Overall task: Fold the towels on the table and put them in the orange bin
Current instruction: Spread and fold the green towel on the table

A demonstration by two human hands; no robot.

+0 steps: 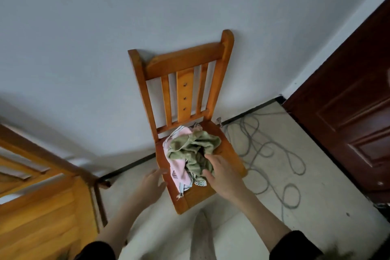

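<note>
A wooden chair (pixel 191 91) is standing with its slatted back against a pale wall (pixel 105 27), and its seat is carrying a crumpled heap of towels. The green towel (pixel 193 148) is lying bunched on top of the heap, toward the back and right of the seat, while a pink towel (pixel 179 172) is showing beneath it along the left side and hanging toward the seat's front edge, with a bit of patterned cloth (pixel 200 183) peeking out at the heap's near end. The right hand (pixel 221 173) is reaching over the front of the seat and resting on the near part of the green towel; its grip is looking partly closed, with the thumb and fingers pressing into the fabric, though the fingertips are buried in the folds, so whether it is truly pinching the towel cannot be told. The left hand (pixel 153 181) is hovering just beside the seat's left front corner, blurred, its grip looking loose with fingers extended toward the chair and holding nothing. Both forearms are coming up from dark sleeves at the bottom of the view. To the left, part of another piece of orange-toned wooden furniture (pixel 42 207) is filling the lower corner. On the light floor (pixel 263 217) to the right of the chair, a grey cable (pixel 274 154) is lying in loose loops, and a dark brown door (pixel 348 112) is standing at the right edge.
</note>
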